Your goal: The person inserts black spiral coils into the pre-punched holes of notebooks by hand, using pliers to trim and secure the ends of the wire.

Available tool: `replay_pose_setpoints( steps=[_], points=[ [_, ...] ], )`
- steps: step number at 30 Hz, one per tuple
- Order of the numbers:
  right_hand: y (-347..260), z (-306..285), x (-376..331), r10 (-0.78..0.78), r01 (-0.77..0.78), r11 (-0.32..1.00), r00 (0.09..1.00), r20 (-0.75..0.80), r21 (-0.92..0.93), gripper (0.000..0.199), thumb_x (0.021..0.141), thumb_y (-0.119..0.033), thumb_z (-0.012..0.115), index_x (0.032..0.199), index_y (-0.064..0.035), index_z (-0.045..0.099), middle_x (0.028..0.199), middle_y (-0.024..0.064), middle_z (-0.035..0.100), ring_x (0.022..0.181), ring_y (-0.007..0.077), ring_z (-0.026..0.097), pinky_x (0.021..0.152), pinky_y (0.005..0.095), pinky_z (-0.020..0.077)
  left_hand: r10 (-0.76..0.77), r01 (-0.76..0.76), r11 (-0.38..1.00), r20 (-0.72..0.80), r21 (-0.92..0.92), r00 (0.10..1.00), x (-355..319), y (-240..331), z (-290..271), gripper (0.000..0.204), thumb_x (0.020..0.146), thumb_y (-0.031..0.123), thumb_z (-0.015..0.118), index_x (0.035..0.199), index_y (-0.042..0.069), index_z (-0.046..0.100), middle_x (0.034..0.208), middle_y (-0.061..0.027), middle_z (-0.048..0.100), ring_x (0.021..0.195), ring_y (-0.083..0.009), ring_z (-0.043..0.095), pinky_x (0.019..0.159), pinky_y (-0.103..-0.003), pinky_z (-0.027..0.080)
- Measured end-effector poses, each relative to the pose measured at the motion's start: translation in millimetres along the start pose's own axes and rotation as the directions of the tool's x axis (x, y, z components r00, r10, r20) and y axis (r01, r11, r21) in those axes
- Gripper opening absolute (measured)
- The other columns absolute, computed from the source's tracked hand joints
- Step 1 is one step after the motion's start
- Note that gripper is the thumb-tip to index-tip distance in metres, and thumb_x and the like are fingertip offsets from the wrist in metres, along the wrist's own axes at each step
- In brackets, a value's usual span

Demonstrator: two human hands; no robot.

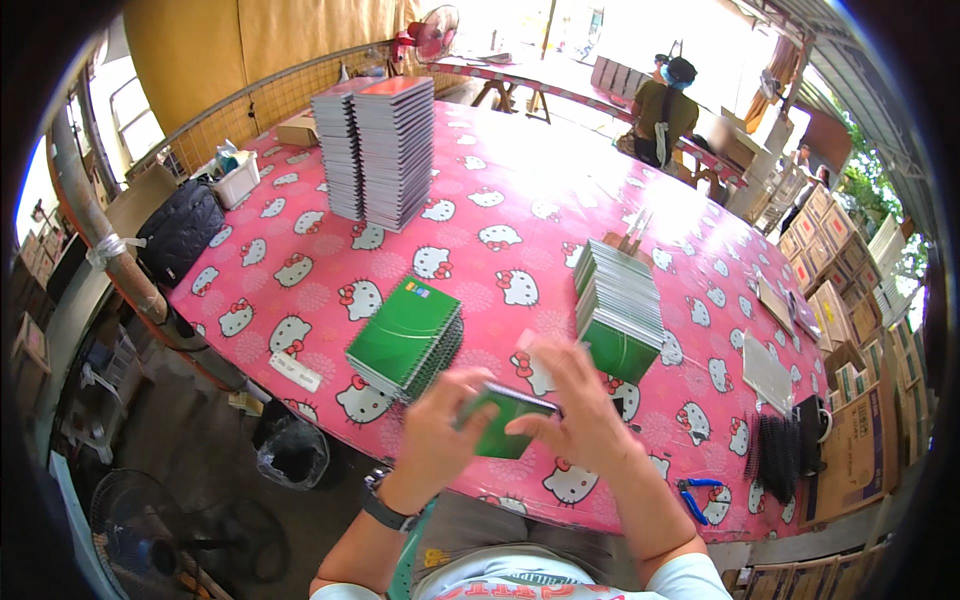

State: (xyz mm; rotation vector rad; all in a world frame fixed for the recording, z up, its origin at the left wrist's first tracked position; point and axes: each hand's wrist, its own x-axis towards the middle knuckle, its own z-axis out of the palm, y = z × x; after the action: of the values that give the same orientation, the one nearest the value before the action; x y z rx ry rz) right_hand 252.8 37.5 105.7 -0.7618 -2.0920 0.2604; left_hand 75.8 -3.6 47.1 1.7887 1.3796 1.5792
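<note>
I see left fingers (452, 390) closed on the green notebook (502, 437), right fingers (572, 372) spread loosely at its edge. Likely light, bendy: grip covers, spare the coil (522, 398).

Way through: tabletop (548, 258) gap between green notebook stack (408, 328), left, and notebook row (620, 305), right, running far. Blocked: held notebook (502, 437) near middle; tall stacks (395, 150) far left; pliers (691, 497), black coils (772, 458) near right.

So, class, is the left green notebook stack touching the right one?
Apart: the head view shows a broad stretch of pink tablecloth between the left stack and the right stack.
</note>
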Motion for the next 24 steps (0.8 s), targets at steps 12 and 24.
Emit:
replay_pose_setpoints(
  steps=[12,24],
  points=[
    [88,152,42,0.366,-0.292,0.724,0.931,0.010,0.625,0.028,0.093,-0.025,0.059,0.109,-0.0026,0.063,0.101,0.0093,0.066,0.094,0.0152,0.060,0.080,0.0295,0.0469,-0.003,0.202,0.913,-0.490,0.354,0.872,28,-84,-67,0.021,0.083,0.022,0.068,0.094,0.004,0.066,0.098,-0.0069,0.060,0.088,-0.0206,0.052,0.080,-0.034,0.041],
    [79,198,48,0.641,-0.339,0.633,0.733,-0.227,0.696,0.036,0.097,-0.029,0.051,0.084,0.0016,0.064,0.066,0.0017,0.053,0.063,0.0087,0.046,0.058,0.0268,0.0388,-0.414,0.025,0.831,-0.589,-0.555,0.694,35,-101,-23,0.055,0.100,0.040,0.040,0.102,-0.009,0.066,0.086,-0.0122,0.067,0.078,-0.0155,0.061,0.074,-0.026,0.049]
  ],
)
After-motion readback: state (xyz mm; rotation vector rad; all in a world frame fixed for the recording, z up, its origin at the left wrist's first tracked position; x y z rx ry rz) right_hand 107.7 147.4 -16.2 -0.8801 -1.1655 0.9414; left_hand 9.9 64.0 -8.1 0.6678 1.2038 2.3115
